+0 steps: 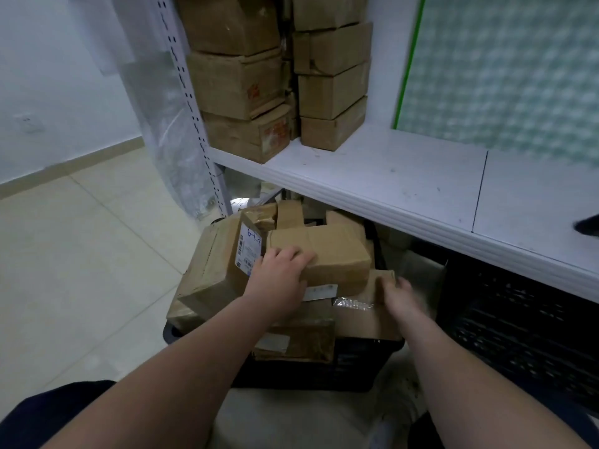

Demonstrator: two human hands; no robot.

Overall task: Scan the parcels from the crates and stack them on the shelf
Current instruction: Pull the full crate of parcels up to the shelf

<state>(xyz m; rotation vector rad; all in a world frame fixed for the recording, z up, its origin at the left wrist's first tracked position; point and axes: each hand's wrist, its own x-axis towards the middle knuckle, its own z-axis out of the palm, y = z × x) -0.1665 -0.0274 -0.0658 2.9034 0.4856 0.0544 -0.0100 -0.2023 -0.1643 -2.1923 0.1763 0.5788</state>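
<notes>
Your left hand [280, 278] sits at the middle of the frame, its fingers [301, 254] curled over the near left edge of the top parcel [337, 251], a plain brown cardboard box, and holding it. That parcel lies on the heap of boxes filling the black crate [308, 374] at lower centre. Just left of it a labelled parcel [210, 270] leans tilted, its white label [248, 249] bearing handwritten blue marks.

Your right hand [400, 296] is right of centre, blurred, at the corner of a flat parcel [363, 319] below the top one. You cannot tell whether those fingers grip anything.

The white shelf [405, 179] runs from centre left down to the right edge, above the crate. On it, at upper centre, stand two columns of stacked boxes [233, 82], touching one another. A second crate [518, 325], also black, sits under the shelf at lower right. Pale floor tiles [81, 254] fill the left side.
</notes>
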